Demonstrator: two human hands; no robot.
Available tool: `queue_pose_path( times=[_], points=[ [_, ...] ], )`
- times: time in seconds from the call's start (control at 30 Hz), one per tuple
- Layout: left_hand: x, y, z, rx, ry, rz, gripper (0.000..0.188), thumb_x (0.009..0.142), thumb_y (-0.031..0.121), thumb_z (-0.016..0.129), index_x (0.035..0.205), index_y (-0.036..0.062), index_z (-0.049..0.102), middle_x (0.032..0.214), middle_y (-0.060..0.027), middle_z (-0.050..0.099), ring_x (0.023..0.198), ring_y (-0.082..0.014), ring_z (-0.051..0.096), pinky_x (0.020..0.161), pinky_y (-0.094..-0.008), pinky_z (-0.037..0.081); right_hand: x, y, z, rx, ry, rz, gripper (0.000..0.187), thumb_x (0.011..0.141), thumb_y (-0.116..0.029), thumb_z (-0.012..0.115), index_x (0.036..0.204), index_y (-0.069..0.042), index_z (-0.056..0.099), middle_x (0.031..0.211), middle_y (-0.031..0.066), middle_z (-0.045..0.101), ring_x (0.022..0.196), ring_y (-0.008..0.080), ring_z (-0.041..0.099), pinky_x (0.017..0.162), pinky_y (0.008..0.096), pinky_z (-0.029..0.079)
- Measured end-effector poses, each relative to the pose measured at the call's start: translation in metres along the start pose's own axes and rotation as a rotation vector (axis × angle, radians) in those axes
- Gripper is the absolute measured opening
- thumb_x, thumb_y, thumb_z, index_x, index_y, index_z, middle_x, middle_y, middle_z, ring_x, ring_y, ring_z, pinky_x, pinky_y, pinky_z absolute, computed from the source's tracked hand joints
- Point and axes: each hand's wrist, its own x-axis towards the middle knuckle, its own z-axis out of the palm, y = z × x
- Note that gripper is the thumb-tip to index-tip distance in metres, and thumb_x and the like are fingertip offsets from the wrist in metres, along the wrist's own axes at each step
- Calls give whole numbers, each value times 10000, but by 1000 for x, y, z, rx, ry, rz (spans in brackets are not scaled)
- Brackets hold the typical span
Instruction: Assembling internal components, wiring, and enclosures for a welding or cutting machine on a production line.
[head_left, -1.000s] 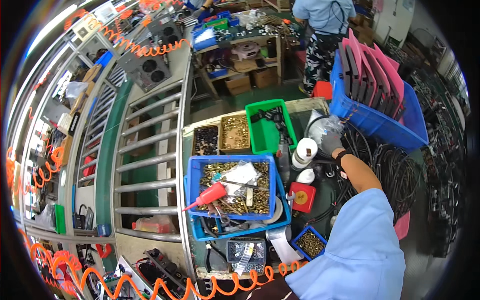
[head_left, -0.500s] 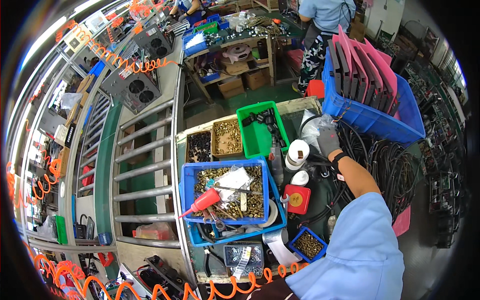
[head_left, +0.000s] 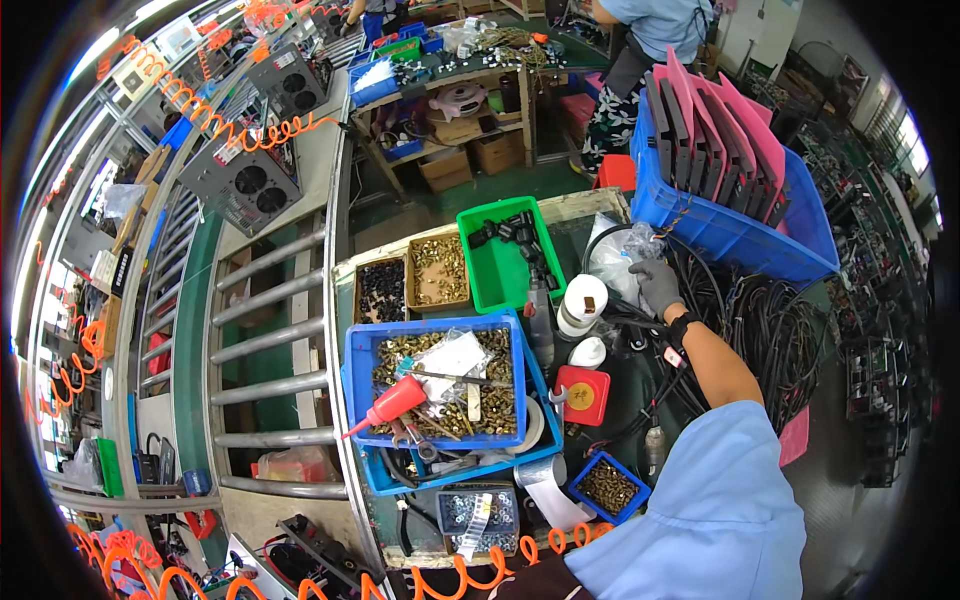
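Hand [head_left: 657, 287] (right, gloved) at clear plastic bag [head_left: 613, 258], grip unclear; best pinch bag edge, avoiding white bottle [head_left: 582, 302], black cables [head_left: 785, 335].

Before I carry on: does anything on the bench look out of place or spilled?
The red squeeze bottle looks misplaced: it lies among brass-coloured fittings in the upper blue bin, nozzle over the rim. Black cables beside the right hand lie tangled. No spill shows.

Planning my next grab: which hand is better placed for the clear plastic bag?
Probably right: the grey-gloved right hand is at the clear plastic bag; the left hand isn't visible.
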Motion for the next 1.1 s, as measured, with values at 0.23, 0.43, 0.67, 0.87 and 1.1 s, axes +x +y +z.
queue_pose_path(
  times=[0.23,0.43,0.67,0.87,1.1],
  points=[
    [8,22,-6,16,0,91,303,924,206,640,1087,-45,685,1053,-189,711,940,-295,671,855,-357,520,0,-32,-26,36,125,267,157,816,-80,592,874,-141,725,881,124,653,916,333,606,805,430,487],
    [2,50,-9,-122,-27,21,297,928,174,650,1099,-67,668,1055,-206,705,943,-296,671,862,-355,520,4,-52,-35,-552,-214,-53,172,791,-169,604,903,-185,735,1122,85,619,1087,309,521,905,428,417],
    [4,42,-9,-32,-50,89,341,936,236,648,1082,-72,665,1047,-196,710,938,-301,668,862,-362,519,27,-45,-9,-760,-256,-181,216,852,-192,554,937,-94,727,1140,115,617,1125,313,516,955,463,386],
    [4,23,-3,-120,30,266,339,921,276,654,1052,-34,686,1029,-195,703,918,-314,650,840,-391,506,49,-49,4,-353,-282,433,400,779,-233,575,1106,-31,686,1233,211,624,1224,297,552,990,415,433],
    [-4,13,-9,-16,-16,203,333,931,282,627,1068,-16,683,1087,-190,684,1001,-331,632,906,-407,480,55,-22,30,-915,-199,-38,264,856,-262,570,987,-101,733,1046,112,689,1087,275,585,940,456,377]
  ],
)
